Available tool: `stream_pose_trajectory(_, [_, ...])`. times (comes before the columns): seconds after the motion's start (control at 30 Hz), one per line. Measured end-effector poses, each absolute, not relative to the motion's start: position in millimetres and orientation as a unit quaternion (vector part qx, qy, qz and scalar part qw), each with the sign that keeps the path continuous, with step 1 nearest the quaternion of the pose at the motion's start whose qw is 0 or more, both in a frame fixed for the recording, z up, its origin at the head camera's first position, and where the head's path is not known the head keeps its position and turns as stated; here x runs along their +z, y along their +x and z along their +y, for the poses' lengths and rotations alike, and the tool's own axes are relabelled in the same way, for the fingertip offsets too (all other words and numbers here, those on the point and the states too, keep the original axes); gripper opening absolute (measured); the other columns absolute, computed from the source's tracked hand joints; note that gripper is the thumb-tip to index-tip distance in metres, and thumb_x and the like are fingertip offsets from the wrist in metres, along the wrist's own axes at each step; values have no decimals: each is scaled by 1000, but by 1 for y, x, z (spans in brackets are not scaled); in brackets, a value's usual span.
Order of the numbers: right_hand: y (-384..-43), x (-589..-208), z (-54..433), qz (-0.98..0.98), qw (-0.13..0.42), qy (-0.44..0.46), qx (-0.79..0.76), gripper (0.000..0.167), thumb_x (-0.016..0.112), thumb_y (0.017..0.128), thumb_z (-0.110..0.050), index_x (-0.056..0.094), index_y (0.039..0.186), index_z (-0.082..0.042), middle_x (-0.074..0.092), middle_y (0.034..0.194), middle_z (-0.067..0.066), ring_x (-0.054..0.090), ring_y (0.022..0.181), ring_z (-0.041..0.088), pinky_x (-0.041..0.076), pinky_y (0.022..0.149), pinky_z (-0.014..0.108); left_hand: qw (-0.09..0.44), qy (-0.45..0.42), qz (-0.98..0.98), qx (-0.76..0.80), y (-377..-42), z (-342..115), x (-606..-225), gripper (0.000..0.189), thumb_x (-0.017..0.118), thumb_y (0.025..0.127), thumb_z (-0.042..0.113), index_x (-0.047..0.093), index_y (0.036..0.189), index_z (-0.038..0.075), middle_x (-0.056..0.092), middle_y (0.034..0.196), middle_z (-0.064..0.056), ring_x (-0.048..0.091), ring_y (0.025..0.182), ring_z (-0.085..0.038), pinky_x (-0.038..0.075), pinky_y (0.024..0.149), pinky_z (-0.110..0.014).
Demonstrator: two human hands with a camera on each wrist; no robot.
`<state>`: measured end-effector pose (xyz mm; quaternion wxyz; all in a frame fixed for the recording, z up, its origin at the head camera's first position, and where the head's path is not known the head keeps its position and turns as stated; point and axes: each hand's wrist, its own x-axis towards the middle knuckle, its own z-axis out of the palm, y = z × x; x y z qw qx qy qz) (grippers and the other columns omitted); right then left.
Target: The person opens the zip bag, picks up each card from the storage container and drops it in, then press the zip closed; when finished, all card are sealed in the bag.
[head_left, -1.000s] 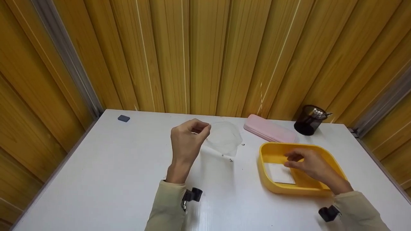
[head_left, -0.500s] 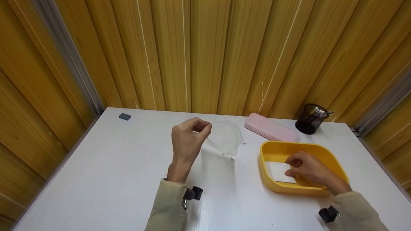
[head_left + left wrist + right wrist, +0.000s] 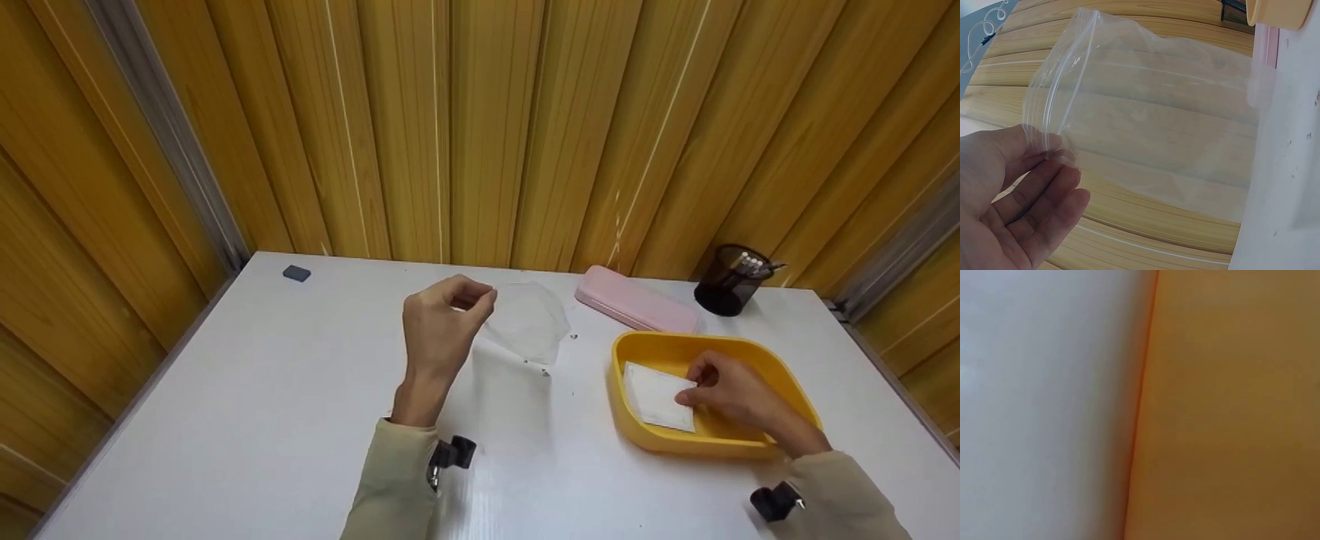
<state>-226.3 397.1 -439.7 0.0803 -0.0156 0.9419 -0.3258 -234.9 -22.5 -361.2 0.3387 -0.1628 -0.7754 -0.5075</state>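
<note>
A clear zip-lock bag (image 3: 1157, 107) hangs from my left hand (image 3: 439, 330), pinched at its zip edge between thumb and forefinger. In the left wrist view its other fingers are loosely bent below the bag. My right hand (image 3: 731, 390) reaches into a yellow tray (image 3: 626, 416), thumb and forefinger pinching the right edge of a white square card (image 3: 656, 397). Another white edge shows under the card at its left. The right wrist view has only the yellow tray wall (image 3: 1224, 405) close up, with the hand out of sight.
A pink pencil case (image 3: 634, 300) lies behind the tray, touching or nearly so. Farther right stands a black mesh pen cup (image 3: 727, 281) holding pens. A dark blue eraser-like block (image 3: 297, 273) is at the back left of the white table (image 3: 285, 420). Small dark specks lie near the bag.
My right hand has lowered onto the white card and pinched its edge. The card has turned and shifted slightly in the tray. The left hand keeps holding the bag in place.
</note>
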Motion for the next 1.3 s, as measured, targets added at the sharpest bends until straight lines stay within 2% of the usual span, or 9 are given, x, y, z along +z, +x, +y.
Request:
stream_pose_trajectory(0.17, [-222,-429,397,945,51,-47,-319,32,85,92,-13,61,110,1,64,99,8,57,91,27,50,73,18,339,-170,-770,-513,-236,-23,-362,7,82,88,-1,81,84,5,77,77,-2,71,68,-14,60,65,-29])
stream_pose_trajectory(0.33, [-216,-414,393,943,-2,-74,-326,16,72,99,-1,65,113,1,68,106,11,64,95,28,54,77,14,339,-170,-768,-516,-236,-23,-362,7,82,88,-1,82,84,5,77,77,-1,71,67,-13,59,64,-29])
stream_pose_trajectory(0.47, [-209,-401,386,935,-45,-75,-344,18,66,103,1,65,122,1,68,111,15,66,98,27,56,80,14,338,-172,-765,-520,-236,-23,-362,7,82,88,-1,82,84,5,77,77,-1,70,68,-13,59,65,-29])
stream_pose_trajectory(0.7, [-199,-380,372,924,-149,-90,-340,22,71,101,-2,69,123,1,71,112,17,60,93,-1,46,84,3,339,-174,-765,-519,-236,-24,-363,7,81,88,-1,82,84,5,77,79,-1,71,69,-14,60,66,-29])
stream_pose_trajectory(0.8, [-194,-373,364,914,-193,-97,-345,21,72,100,0,71,121,1,72,113,18,57,95,-7,44,86,1,338,-173,-767,-517,-236,-23,-363,7,82,88,0,83,84,4,77,78,-2,71,68,-13,60,65,-29])
stream_pose_trajectory(0.93, [-189,-360,351,893,-242,-113,-362,22,74,97,4,73,119,1,71,112,15,59,96,-5,45,87,3,338,-176,-767,-516,-237,-22,-364,7,81,87,-2,83,83,4,77,77,-3,71,67,-14,61,64,-29])
stream_pose_trajectory(1.2, [-182,-328,317,850,-323,-173,-378,29,75,90,17,75,115,3,70,106,-2,66,92,3,49,88,7,335,-178,-770,-513,-238,-23,-366,8,80,87,-3,82,82,4,77,77,-3,72,66,-15,61,63,-29])
stream_pose_trajectory(1.3, [-181,-318,305,834,-346,-199,-382,31,74,87,21,74,114,6,70,105,-2,66,90,4,50,87,8,338,-179,-770,-510,-239,-23,-366,8,80,86,-3,82,82,4,77,76,-3,72,65,-15,61,63,-29])
